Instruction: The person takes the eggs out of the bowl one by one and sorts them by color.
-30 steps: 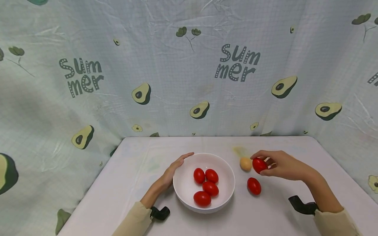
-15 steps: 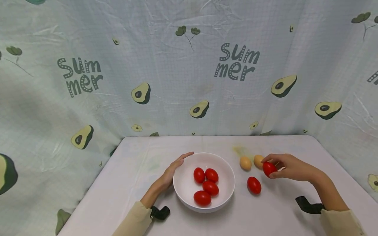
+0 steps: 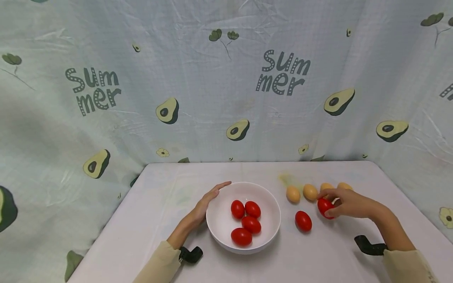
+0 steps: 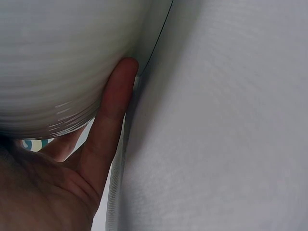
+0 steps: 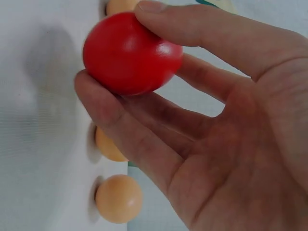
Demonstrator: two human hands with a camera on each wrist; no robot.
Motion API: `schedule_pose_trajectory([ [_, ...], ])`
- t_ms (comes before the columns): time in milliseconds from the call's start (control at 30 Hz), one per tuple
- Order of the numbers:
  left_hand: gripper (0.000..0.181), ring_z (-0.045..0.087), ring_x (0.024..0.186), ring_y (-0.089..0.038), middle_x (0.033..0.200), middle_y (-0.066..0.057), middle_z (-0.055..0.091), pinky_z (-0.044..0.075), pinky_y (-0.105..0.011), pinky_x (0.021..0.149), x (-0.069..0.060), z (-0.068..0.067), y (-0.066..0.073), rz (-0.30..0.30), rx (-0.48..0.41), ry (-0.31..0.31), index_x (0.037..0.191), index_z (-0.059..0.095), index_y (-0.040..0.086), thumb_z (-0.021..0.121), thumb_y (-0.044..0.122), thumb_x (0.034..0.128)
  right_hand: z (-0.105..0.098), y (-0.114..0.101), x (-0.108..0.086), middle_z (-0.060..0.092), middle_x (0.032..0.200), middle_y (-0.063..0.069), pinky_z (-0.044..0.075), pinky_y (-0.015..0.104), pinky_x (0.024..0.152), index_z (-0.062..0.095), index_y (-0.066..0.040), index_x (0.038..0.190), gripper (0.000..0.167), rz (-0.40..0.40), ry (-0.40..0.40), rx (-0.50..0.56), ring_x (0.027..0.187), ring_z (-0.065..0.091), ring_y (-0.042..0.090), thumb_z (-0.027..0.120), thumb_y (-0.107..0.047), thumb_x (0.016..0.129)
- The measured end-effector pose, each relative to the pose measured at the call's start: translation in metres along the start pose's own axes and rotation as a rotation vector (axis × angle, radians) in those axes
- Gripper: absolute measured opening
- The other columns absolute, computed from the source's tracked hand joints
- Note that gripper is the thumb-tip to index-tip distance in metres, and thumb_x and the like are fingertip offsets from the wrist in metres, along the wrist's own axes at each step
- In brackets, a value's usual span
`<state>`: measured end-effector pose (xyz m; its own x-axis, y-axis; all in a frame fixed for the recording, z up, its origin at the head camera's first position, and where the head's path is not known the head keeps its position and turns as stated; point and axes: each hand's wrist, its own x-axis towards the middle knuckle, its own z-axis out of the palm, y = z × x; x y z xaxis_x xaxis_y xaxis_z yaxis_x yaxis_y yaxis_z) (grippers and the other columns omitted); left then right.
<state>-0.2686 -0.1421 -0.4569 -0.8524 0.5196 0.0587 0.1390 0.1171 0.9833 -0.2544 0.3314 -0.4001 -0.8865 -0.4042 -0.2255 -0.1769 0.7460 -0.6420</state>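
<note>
My right hand pinches a red egg between thumb and fingertips, over the right part of the table. In the right wrist view the red egg sits between the thumb and the fingers. To its left, another red egg lies on the table. Several more red eggs rest inside a white bowl. My left hand lies along the bowl's left side with extended fingers; in the left wrist view one finger touches the outer wall of the bowl.
Behind the right hand, several tan eggs stand in a row near the back of the white table; the hand partly hides some. A curtain printed with avocados hangs behind the table and along its sides.
My right hand has carried its red egg rightward, then slightly lower, away from the leftmost tan egg. More tan eggs have come into sight behind it. The left hand stays at the bowl.
</note>
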Motion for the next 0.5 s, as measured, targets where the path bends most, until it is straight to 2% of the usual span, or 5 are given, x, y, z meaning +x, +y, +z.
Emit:
schedule_pose_trajectory([
  [200, 0.054, 0.034, 0.154, -0.032, 0.171, -0.004, 0.028, 0.043, -0.025, 0.116, -0.0014, 0.0001, -0.0001, -0.004, 0.012, 0.017, 0.163, 0.033, 0.024, 0.019, 0.038, 0.1118, 0.0027, 0.0007, 0.0023, 0.063, 0.115, 0.011, 0.059, 0.038, 0.080, 0.058, -0.005, 0.128, 0.045, 0.015, -0.043, 0.014, 0.105, 0.057, 0.025, 0.077, -0.016, 0.088],
  [500, 0.054, 0.032, 0.156, -0.029, 0.171, -0.002, 0.028, 0.037, -0.037, 0.123, -0.0003, 0.0004, -0.0003, -0.007, 0.027, 0.018, 0.162, 0.033, 0.026, 0.020, 0.039, 0.1119, 0.0064, 0.0046, 0.0036, 0.063, 0.109, 0.009, 0.061, 0.033, 0.076, 0.059, -0.004, 0.124, 0.042, 0.012, -0.080, 0.028, 0.099, 0.058, 0.023, 0.077, -0.012, 0.087],
])
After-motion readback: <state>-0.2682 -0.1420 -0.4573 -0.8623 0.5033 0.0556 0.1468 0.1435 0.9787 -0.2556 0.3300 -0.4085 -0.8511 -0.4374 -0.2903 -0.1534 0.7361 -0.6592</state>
